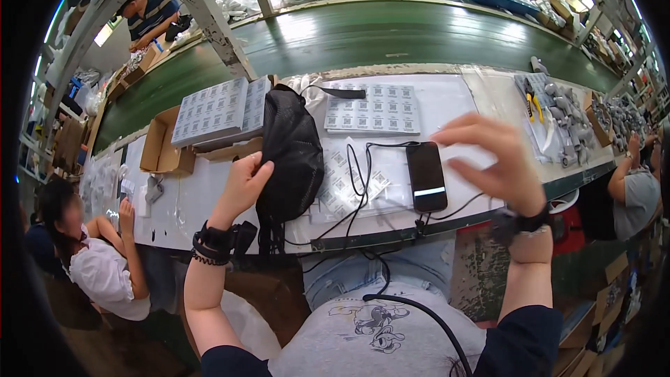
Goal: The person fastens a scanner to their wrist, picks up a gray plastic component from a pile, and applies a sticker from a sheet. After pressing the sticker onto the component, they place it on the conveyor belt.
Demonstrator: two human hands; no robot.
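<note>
My left hand [243,185] is closed on the left edge of a black fabric bag [293,157], which stands bunched on the bench with its strap [338,91] reaching over a stack of printed label sheets [372,113]. My right hand [499,160], slightly blurred, is raised just right of a black smartphone [424,167]. Its fingers are apart and nothing shows between them. The phone lies on the bench near the front edge. A thin black cable [359,188] loops between bag and phone, over loose label sheets [349,178] in clear plastic.
Further left are taller stacks of label sheets [213,112] and an open cardboard box [164,143]. Yellow-handled pliers [533,103] lie beside grey parts [567,115] at right. A green conveyor belt [391,31] runs behind the bench. Co-workers sit at left and right.
</note>
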